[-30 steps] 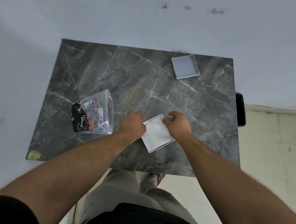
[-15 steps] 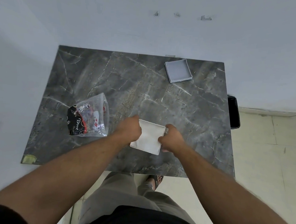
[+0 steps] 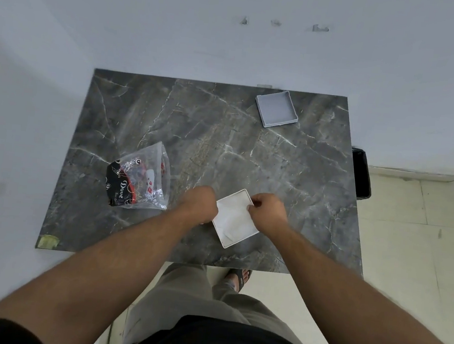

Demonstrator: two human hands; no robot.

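Presently: white tray (image 3: pixel 236 220), square and shallow, flat on marble table (image 3: pixel 224 132) toward 5 o'clock, set diamond-wise with one corner pointing to 1 o'clock. Left hand (image 3: pixel 201 205): knuckles up, over the tray's 9 o'clock corner, fingers tucked under and hidden; whether it grips the rim cannot be told. Right hand (image 3: pixel 268 211): on the 2 o'clock edge, fingers curled, thumb and fingertips pinching the rim by the top corner. Both forearms enter from 6 o'clock and converge on the tray. Change since half a second before: tray then lay nearly square to the table edges; now turned anticlockwise, right hand higher on its edge. Dove bag (image 3: pixel 138 179) at 8 o'clock and grey tray (image 3: pixel 276 109) at 1 o'clock unmoved
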